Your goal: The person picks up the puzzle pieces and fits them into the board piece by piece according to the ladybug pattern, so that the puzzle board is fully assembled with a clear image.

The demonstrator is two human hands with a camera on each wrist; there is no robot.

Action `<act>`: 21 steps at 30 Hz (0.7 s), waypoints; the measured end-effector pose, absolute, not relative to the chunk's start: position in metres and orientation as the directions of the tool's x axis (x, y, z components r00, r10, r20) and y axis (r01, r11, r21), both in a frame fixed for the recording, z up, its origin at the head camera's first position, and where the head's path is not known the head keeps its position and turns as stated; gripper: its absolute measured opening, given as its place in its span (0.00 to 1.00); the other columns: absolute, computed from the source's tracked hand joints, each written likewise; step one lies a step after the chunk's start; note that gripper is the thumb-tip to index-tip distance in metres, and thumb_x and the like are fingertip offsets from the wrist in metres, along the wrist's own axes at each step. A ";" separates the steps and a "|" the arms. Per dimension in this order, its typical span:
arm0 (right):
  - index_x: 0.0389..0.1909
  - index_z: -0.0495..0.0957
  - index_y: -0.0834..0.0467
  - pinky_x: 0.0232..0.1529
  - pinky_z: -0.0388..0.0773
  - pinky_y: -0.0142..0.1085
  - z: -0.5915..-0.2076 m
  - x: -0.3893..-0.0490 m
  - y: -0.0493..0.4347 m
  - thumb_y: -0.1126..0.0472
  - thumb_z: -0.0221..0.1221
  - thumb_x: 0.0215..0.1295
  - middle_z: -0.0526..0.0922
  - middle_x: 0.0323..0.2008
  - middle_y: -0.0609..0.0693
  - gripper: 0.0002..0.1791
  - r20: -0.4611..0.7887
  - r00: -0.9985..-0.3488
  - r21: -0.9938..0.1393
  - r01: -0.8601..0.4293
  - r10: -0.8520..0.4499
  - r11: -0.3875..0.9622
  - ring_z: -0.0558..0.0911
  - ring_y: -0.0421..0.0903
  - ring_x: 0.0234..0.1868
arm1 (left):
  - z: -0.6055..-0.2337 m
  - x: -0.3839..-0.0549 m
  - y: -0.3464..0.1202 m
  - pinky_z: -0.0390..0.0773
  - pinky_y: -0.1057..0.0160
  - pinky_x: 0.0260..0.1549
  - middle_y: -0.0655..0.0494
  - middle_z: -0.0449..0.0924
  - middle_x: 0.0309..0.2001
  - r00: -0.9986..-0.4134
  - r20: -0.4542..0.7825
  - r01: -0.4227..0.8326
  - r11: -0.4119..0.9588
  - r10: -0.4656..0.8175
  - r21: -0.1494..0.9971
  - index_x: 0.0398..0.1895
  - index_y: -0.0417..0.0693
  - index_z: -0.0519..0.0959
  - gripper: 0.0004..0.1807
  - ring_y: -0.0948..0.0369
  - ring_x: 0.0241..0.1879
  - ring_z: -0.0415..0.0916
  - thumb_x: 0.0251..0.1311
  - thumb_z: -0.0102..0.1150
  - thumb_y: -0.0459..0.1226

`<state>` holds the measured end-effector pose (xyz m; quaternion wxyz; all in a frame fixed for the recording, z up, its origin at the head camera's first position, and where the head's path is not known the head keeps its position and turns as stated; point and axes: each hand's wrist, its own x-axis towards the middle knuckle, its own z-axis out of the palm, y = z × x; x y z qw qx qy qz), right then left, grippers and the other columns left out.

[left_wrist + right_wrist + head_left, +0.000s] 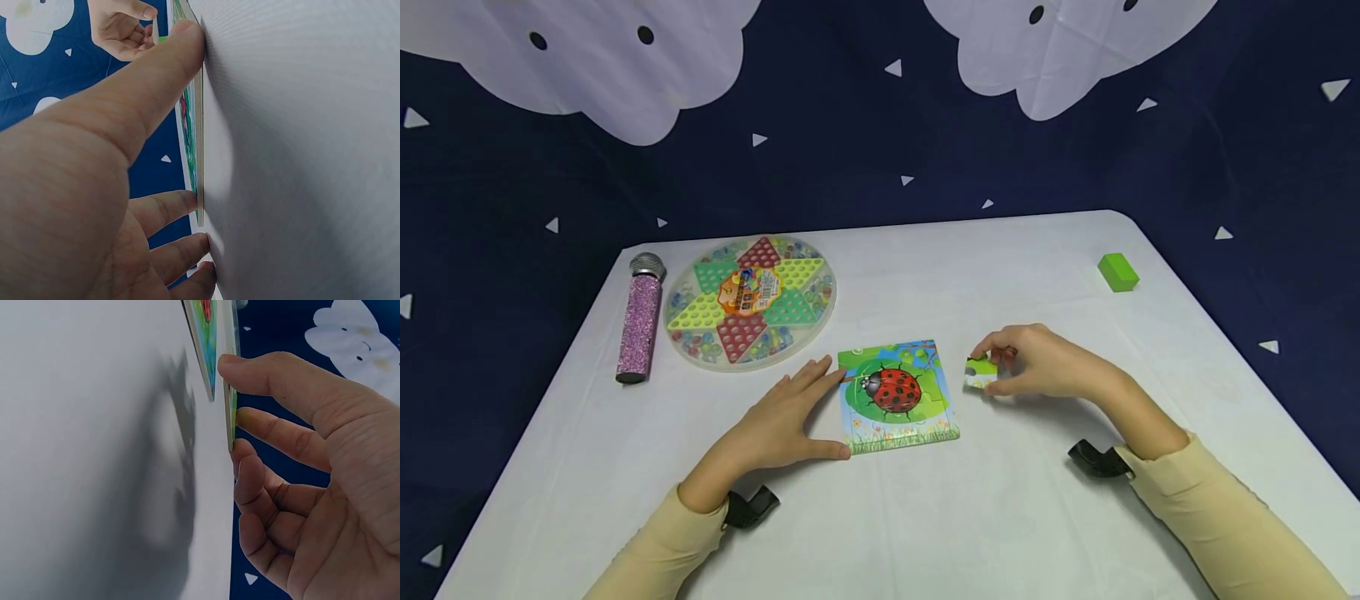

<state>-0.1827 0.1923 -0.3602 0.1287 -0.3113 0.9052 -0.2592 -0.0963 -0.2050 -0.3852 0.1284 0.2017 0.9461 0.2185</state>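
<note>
A flat square ladybug puzzle board (897, 392) lies on the white table, its picture facing up. At its left edge is my left hand (778, 425), fingers spread, with the thumb at the near corner and the index finger higher up that side. The left wrist view has this thumb and another fingertip touching the board's edge (200, 144). To the right of the board, my right hand (1048, 367) pinches a small green and white puzzle piece (979, 375) between thumb and fingers. In the right wrist view the thin piece (230, 422) is seen edge-on above the tabletop.
A round Chinese checkers set (801, 333) with marbles lies at the back left. Beside it is a pink glittery microphone (640, 325). A green block (1118, 272) sits at the back right. Behind the table hangs a dark blue cloth (835, 183) with clouds and triangles.
</note>
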 end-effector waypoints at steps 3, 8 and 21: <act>0.54 0.88 0.49 0.41 0.76 0.33 -0.359 -0.180 0.189 0.55 0.80 0.56 0.85 0.37 0.41 0.23 -0.079 -0.768 -0.550 -0.498 -0.635 0.670 0.78 0.42 0.40 | -0.385 -0.096 -0.205 0.53 0.31 0.82 0.42 0.49 0.88 -0.885 -0.153 0.327 0.822 0.439 0.467 0.86 0.47 0.59 0.61 0.40 0.87 0.47 0.55 0.80 0.60; 0.54 0.89 0.49 0.41 0.75 0.33 -0.358 -0.177 0.183 0.54 0.80 0.57 0.83 0.36 0.42 0.24 -0.078 -0.754 -0.560 -0.508 -0.653 0.654 0.78 0.43 0.40 | -0.385 -0.097 -0.205 0.53 0.31 0.82 0.42 0.49 0.88 -0.884 -0.150 0.331 0.820 0.443 0.467 0.86 0.47 0.59 0.62 0.40 0.87 0.47 0.55 0.79 0.60; 0.52 0.88 0.48 0.45 0.78 0.34 -0.362 -0.171 0.167 0.54 0.81 0.57 0.83 0.38 0.41 0.22 -0.082 -0.707 -0.574 -0.543 -0.703 0.613 0.79 0.41 0.42 | -0.385 -0.097 -0.206 0.52 0.32 0.82 0.42 0.49 0.88 -0.883 -0.161 0.323 0.821 0.440 0.471 0.86 0.48 0.59 0.62 0.40 0.87 0.46 0.54 0.80 0.60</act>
